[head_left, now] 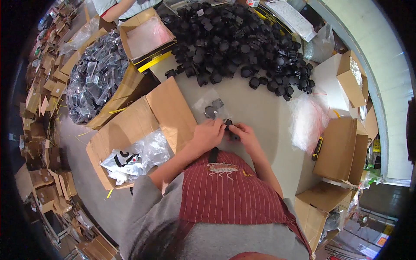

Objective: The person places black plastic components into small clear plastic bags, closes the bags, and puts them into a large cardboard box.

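Observation:
Close in front of my apron, both hands meet around a small black plastic part (228, 125). My left hand (209, 134) is closed, its fingertips at the part's left side. From the other side my right hand (245, 135) pinches it between thumb and fingers. Part of the piece is hidden by the fingers. Just beyond my left hand lies a similar dark part in a clear plastic bag (213, 109). A big heap of loose black parts (234, 43) covers the far side of the grey table (260, 117).
Left stand an open carton (173, 102) with plastic wrap and a box of bagged parts (97, 78). A carton of clear bags (147, 37) sits farther off, near another person's arm (117, 9). Right are clear bags (305, 121), a utility knife (318, 147) and cardboard boxes (336, 149).

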The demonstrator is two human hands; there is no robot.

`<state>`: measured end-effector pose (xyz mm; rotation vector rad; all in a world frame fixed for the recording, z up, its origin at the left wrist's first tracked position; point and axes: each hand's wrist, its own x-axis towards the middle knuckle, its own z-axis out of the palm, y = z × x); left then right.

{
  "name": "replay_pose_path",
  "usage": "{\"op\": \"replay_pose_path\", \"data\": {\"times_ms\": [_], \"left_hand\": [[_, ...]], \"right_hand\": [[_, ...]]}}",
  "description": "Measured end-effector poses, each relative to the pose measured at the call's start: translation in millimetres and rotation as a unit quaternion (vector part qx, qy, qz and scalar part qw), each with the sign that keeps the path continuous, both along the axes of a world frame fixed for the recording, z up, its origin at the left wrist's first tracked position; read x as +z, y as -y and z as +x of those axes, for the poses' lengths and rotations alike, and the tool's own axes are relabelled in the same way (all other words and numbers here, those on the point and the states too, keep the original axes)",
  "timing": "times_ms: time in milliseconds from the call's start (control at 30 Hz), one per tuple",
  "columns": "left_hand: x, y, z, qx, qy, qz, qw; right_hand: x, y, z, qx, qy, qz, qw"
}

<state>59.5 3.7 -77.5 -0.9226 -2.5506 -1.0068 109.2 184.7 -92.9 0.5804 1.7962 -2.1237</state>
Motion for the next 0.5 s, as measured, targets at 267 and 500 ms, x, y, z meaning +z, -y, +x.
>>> {"op": "replay_pose_path", "data": {"times_ms": [267, 500], "left_hand": [[-17, 4, 2, -0.039, 0.037, -0.052, 0.997], [-12, 8, 1, -0.007, 0.069, -0.130, 0.989]], "right_hand": [[-10, 2, 1, 0.080, -0.106, 0.449, 0.884], [3, -1, 2, 0.141, -0.086, 0.364, 0.917]]}}
